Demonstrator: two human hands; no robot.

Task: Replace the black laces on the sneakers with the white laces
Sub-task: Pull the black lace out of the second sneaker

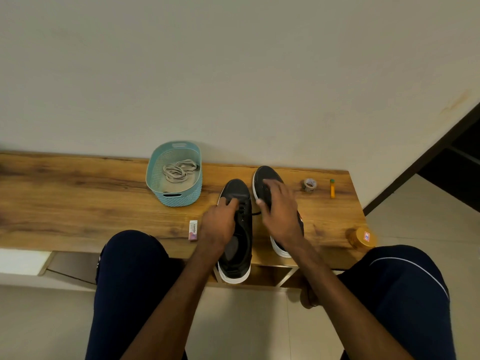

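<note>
Two black sneakers with white soles stand side by side on the wooden bench, toes toward the wall. My left hand (pixel 219 224) rests on the left sneaker (pixel 237 245), its fingers curled on the black laces (pixel 242 211) near the tongue. My right hand (pixel 279 214) covers the middle of the right sneaker (pixel 266 178), and a short stretch of black lace runs from under it toward the left sneaker. White laces (pixel 178 171) lie bundled inside a light blue basket (pixel 179 198) at the back of the bench, left of the sneakers.
The wooden bench (pixel 78 198) runs along a pale wall. A small pink eraser box (pixel 193 230) lies left of my left hand. A tape roll (pixel 309 185), an orange marker (pixel 332 188) and an orange-lidded jar (pixel 362 237) sit to the right. My knees frame the bench's front edge.
</note>
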